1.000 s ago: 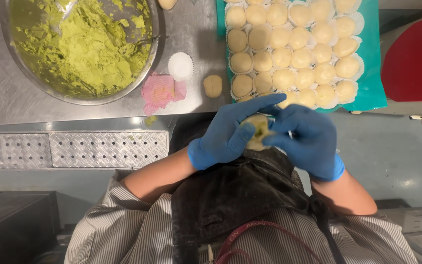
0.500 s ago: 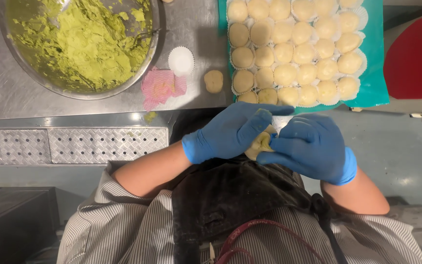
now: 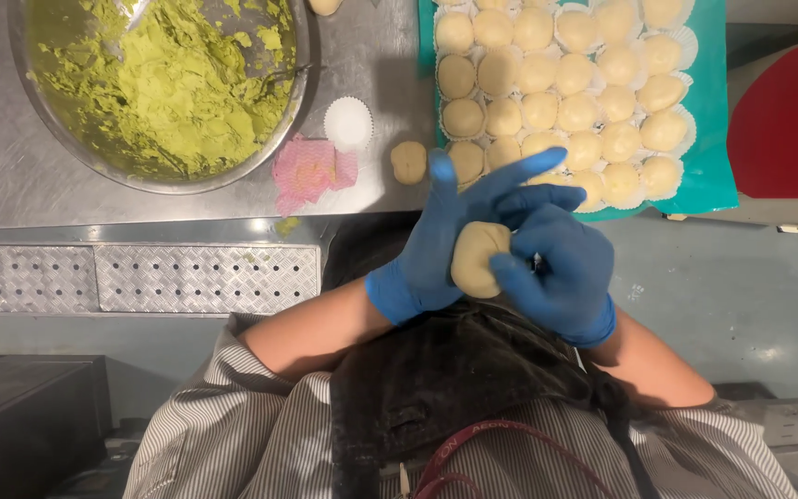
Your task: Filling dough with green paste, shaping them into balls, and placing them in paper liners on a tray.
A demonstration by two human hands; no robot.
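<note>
Both gloved hands are up in front of my chest, off the counter. The left hand (image 3: 431, 245) cups a pale dough ball (image 3: 478, 260), its fingers spread and half open. The right hand (image 3: 556, 268) curls in over the ball, thumb and fingertips pressing on it. No green filling shows on the ball's surface, so I judge it sealed or nearly so; the far side is hidden. The teal tray (image 3: 708, 111) is mostly full of finished balls in white paper cups. One bare dough piece (image 3: 408, 162) and one empty paper cup (image 3: 348, 123) sit on the steel counter (image 3: 11, 185), with a pink wrapper (image 3: 307, 173) nearby. The metal bowl (image 3: 302, 83) holds plenty of green paste (image 3: 168, 83), so more remain to make.
</note>
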